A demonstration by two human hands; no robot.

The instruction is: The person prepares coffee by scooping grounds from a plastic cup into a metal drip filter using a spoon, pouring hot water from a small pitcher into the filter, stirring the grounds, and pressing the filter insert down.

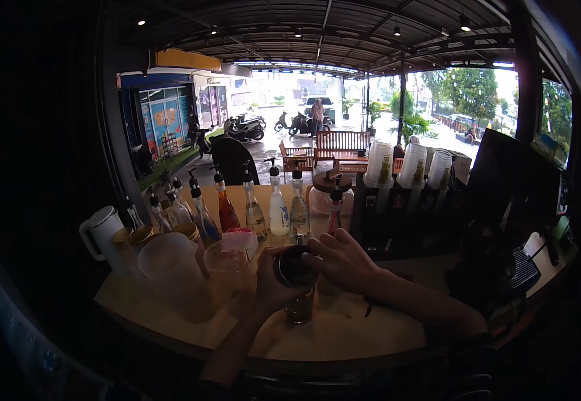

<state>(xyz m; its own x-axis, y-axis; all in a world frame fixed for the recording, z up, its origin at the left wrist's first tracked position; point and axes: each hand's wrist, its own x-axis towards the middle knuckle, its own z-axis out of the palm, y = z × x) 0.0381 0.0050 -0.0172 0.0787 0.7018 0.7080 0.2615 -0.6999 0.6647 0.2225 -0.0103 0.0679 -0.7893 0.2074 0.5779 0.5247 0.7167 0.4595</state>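
My left hand [268, 284] is wrapped round a dark, round-mouthed container [295, 267], tilted so that its opening faces me. My right hand [347, 260] comes in from the right, fingers curled together at the container's upper rim. Whether they grip the rim or some small thing is hidden. Just below both hands, a small clear glass [299, 309] with brownish contents stands on the counter [364, 334]. Left of my left hand is a clear tub [229, 257] with pink and white items in it.
Several pump bottles [279, 210] line the counter's far side. A white jug [102, 230] and a translucent pitcher [167, 260] stand at left. Stacked plastic cups [379, 166] top a dark rack at right, near a dark screen [511, 177]. Beyond are benches, motorbikes and a person [317, 117].
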